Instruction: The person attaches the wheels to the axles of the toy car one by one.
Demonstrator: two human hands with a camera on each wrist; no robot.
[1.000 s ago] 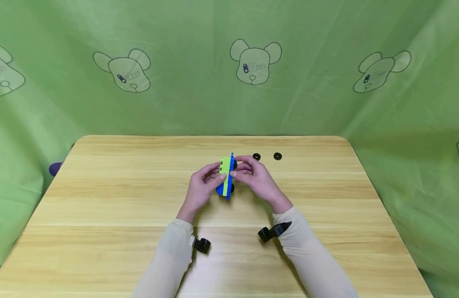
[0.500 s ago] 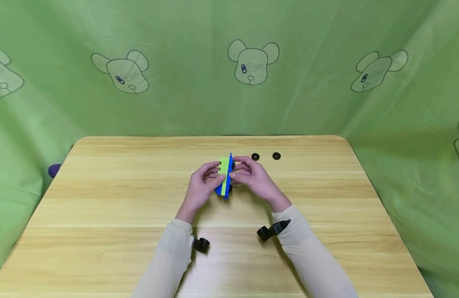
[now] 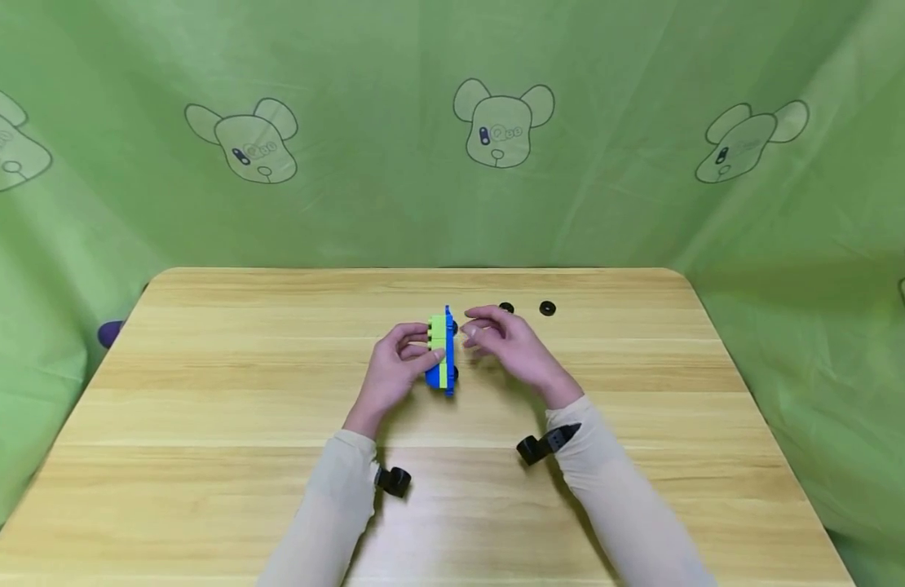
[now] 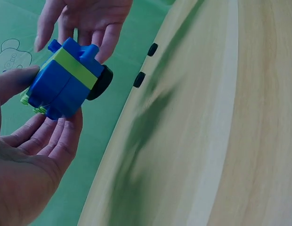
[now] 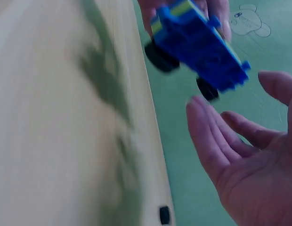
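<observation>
Nearest of all, two pale sleeves (image 3: 320, 497) are stretched over the table, a small black camera (image 3: 394, 481) worn on each. Just ahead, the toy car (image 3: 448, 341), blue and lime green, is held up off the wood by the left hand (image 3: 394, 363), clamped across it with thumb and fingers on opposite sides. Tipped on its side, it is turned with its studs to the left and its underside to the right; held so, it would seem, to keep the black wheels (image 5: 161, 57) uncovered. And opposite, nothing is gripped by the right hand (image 3: 507, 346): thumb and fingers are parted, just beside the wheels, contact not made out. By the look of it, all the weight is borne on the left.

Farther out, two loose black rings (image 3: 547, 308) are laid flat and apart, perhaps put there to be reached easily. Everything is set over a wood-grained table (image 3: 240, 391), round-cornered at the back, crossed by soft shadows. Past its left edge, something purple (image 3: 109, 333) is half hidden. And behind it all, green cloth (image 3: 364, 204) is hung, printed with outlined bear heads (image 3: 504, 134).
</observation>
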